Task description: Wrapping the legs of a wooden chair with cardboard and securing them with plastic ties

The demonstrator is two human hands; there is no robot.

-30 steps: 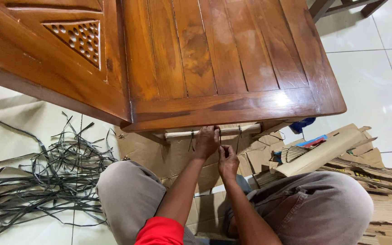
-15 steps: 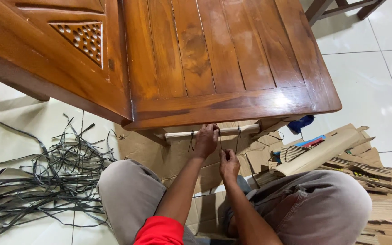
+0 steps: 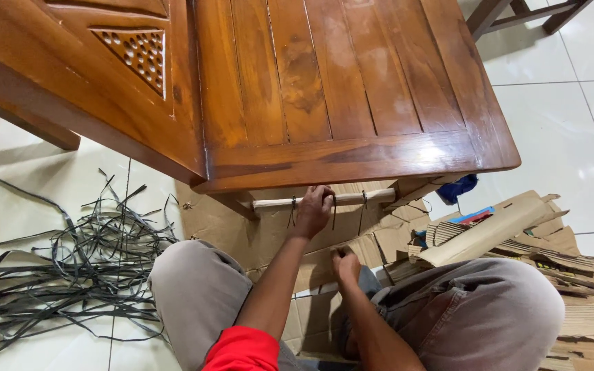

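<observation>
A pale cardboard-wrapped rail [image 3: 276, 203] runs under the front edge of the glossy brown wooden table [image 3: 352, 154]. Thin black strips [image 3: 292, 211] are tied around it and hang down. My left hand [image 3: 313, 211] is closed around the rail near its middle. My right hand [image 3: 345, 264] is lower, above my lap, with its fingers closed on a black strip [image 3: 333, 216] that comes down from the rail beside my left hand. Both of my knees in grey trousers [image 3: 476, 316] frame the hands.
A tangle of loose black strips [image 3: 63, 268] lies on the white tiled floor at left. Flattened cardboard [image 3: 256, 240] covers the floor under the table. Rolled and torn cardboard pieces [image 3: 496, 230] pile up at right. A carved wooden panel [image 3: 104, 75] adjoins the table at left.
My right hand has dropped from just under the rail down toward my lap, drawing the strip with it. My left hand has stayed on the rail.
</observation>
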